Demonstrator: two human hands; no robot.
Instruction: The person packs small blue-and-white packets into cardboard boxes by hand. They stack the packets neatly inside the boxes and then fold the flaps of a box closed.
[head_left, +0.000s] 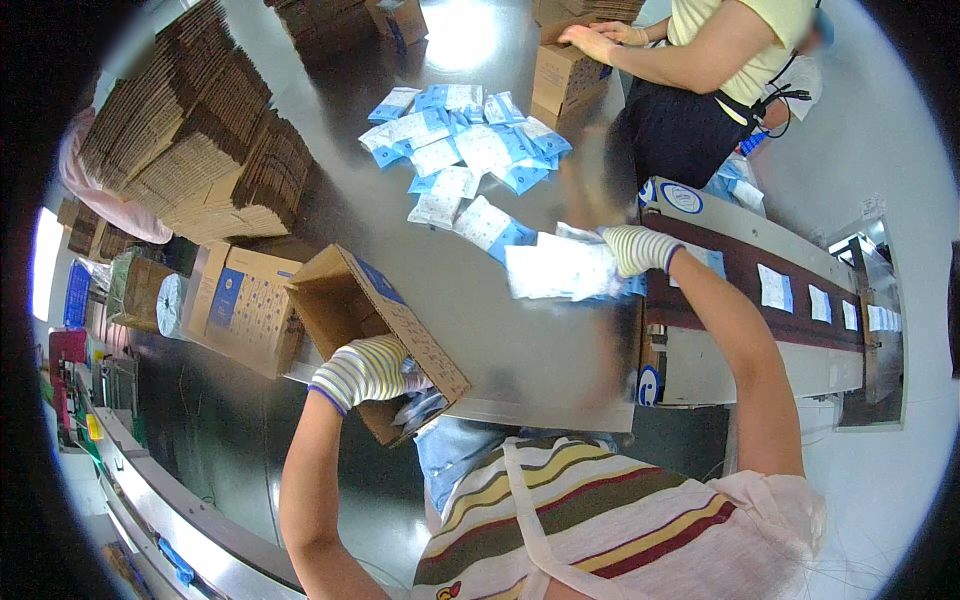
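Observation:
My left hand (364,371), in a striped glove, reaches into an open cardboard box (425,345) tilted at the near edge of the metal table. Its fingers are mostly hidden in the box, next to some blue-and-white packets (420,408). Between the table and the conveyor, my right hand (640,250), gloved the same way, grips several white-and-blue packets (560,268), slightly blurred. Beyond them lies a loose pile of similar packets (465,140) on the table.
At right a conveyor with a dark belt (740,258) carries single packets (775,288). Tall stacks of flattened cartons (190,130) stand at left, with a closed carton (245,305) below them. Across the table, a co-worker's hands (605,40) rest on a small carton (570,78).

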